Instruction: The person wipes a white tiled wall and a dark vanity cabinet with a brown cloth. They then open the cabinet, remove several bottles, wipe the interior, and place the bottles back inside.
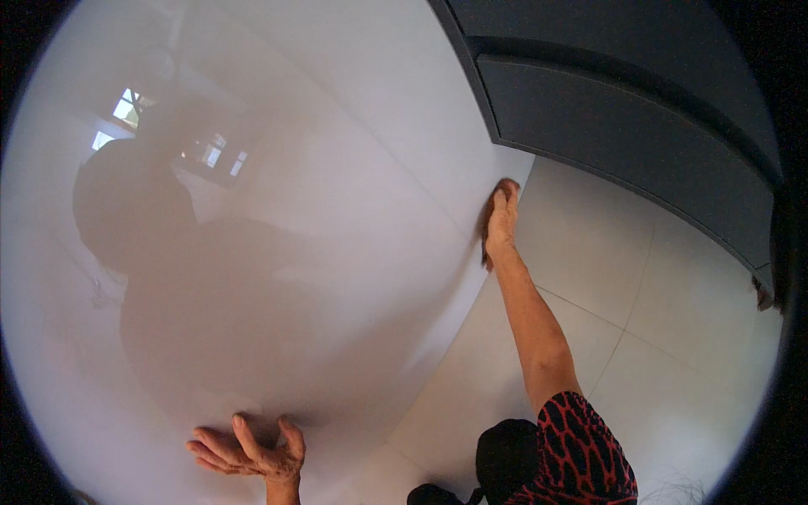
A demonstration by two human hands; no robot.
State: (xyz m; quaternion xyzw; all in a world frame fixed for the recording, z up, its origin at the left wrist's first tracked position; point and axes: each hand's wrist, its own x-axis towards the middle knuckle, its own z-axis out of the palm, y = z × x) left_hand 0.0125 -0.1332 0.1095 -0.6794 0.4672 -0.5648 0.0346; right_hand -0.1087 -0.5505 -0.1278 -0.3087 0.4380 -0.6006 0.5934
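Note:
My left hand [252,448] is at the lower left, its fingers spread against a glossy white wall panel [353,252] with nothing held. Farther up and to the right, my right hand [502,218] lies along the same white surface near its lower edge, where it meets the tiled floor. A dark edge shows between that hand and the white surface; whether it is a thin cloth or pad, or only shadow, I cannot tell. My right arm reaches out from a black and red patterned sleeve [584,448].
A dark grey cabinet [618,120] with a raised panel front stands at the upper right, close beyond my right hand. Pale floor tiles [587,227] extend below it. Window reflections and a shadow show on the white surface. Something small and brown sits by the cabinet's far corner.

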